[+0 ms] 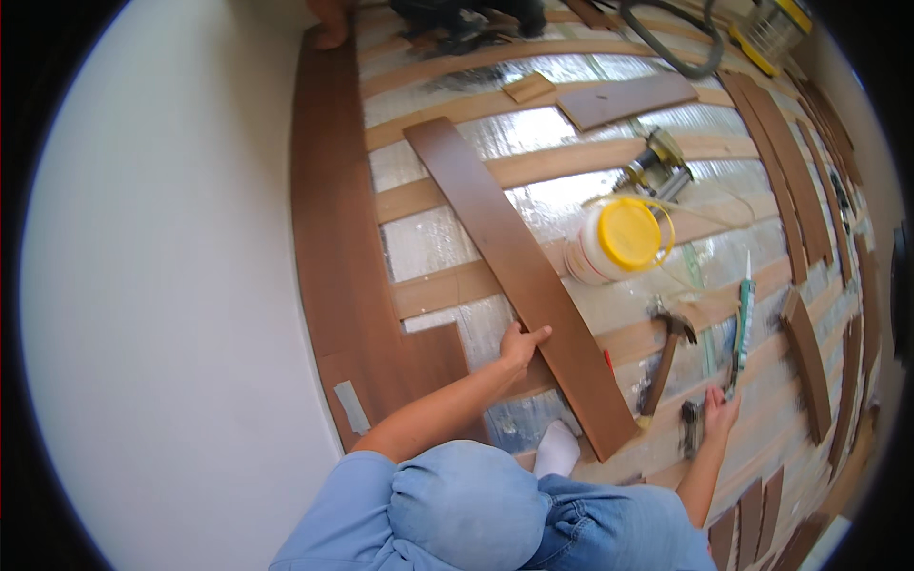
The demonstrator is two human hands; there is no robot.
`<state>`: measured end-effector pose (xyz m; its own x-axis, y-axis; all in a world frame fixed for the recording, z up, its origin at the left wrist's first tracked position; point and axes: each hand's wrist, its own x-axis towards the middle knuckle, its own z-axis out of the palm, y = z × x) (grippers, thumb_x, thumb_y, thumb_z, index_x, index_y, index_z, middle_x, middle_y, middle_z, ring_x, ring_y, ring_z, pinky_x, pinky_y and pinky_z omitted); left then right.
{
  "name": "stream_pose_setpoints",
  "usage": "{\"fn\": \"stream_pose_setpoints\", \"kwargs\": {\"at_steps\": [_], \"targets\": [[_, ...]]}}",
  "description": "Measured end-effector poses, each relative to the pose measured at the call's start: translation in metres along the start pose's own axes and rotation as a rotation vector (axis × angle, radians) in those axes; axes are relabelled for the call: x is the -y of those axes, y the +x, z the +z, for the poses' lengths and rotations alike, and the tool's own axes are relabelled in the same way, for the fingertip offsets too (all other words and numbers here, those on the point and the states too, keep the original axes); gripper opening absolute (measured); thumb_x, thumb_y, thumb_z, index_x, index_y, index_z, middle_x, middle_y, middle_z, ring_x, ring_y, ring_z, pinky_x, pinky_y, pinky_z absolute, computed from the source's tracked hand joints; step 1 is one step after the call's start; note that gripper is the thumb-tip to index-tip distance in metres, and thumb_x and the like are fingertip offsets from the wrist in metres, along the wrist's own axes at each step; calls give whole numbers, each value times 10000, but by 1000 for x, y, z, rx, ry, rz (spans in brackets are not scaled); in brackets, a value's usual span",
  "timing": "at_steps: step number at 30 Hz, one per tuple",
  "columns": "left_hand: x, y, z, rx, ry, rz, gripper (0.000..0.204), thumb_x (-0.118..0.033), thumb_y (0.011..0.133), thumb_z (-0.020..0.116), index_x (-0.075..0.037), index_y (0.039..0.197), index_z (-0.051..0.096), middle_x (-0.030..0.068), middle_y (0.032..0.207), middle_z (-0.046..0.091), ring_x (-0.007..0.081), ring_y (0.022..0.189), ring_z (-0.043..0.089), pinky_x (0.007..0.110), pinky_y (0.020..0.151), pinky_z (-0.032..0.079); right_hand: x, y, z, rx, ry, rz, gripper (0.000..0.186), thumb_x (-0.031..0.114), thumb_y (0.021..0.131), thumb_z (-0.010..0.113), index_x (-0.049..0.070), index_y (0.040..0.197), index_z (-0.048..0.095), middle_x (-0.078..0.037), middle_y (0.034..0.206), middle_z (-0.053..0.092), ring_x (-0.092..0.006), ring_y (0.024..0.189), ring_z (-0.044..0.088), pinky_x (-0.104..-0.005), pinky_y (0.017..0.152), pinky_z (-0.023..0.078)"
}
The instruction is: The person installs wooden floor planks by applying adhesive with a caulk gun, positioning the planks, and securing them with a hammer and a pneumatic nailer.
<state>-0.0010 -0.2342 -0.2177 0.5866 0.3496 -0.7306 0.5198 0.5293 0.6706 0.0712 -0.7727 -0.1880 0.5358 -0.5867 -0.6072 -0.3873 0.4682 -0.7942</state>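
Pinching a loose brown plank (526, 276) at its edge, your left hand (519, 344) angles it across joists (443, 288); your right hand (721, 414) curls beside a green sealant tube (745, 309), grip unclear. Wall-side boards (333, 209) look laid; most joists await covering.

Blue on blue here
Creased jeans (574, 521), light-blue short sleeve (347, 500) left of them, white sock (557, 449) peeking out just beyond them

Softly glossy, smooth wood on the plank (514, 266) — matt wood on the battens (571, 162); crinkled, shiny metallic foil (419, 243); smooth plastic on the bucket (586, 251) and sealant tube (745, 309) — a matt wall (162, 285).
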Motion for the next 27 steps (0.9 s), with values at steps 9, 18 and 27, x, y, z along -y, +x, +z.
{"fn": "stream_pose_setpoints", "kwargs": {"at_steps": [9,18,27], "targets": [[-40,-33,12,175,-352,14,402,-15,871,771,3,1233,598,113,1152,688,229,1051,657,356,968,533,-90,-223,69,662,-1232,-755,383,318,1045,584,-17,1209,670,-150,938,744,-317,908,726,-406,841,560],[-151,-2,-57,280,-208,341,345,-170,949,751,-1,1221,623,78,1133,691,178,1033,653,331,903,532,-94,-301,212,1024,-1194,-496,504,425,1045,585,-63,971,687,-200,814,691,-247,773,656,-400,718,502],[-226,106,-239,-476,801,1150,409,-298,1021,600,28,1264,637,218,1296,649,381,1208,611,431,1068,461,-132,-371,442,1200,-1216,-646,639,478,1069,495,-127,983,684,-342,903,684,-467,855,678,-480,783,507]]}}
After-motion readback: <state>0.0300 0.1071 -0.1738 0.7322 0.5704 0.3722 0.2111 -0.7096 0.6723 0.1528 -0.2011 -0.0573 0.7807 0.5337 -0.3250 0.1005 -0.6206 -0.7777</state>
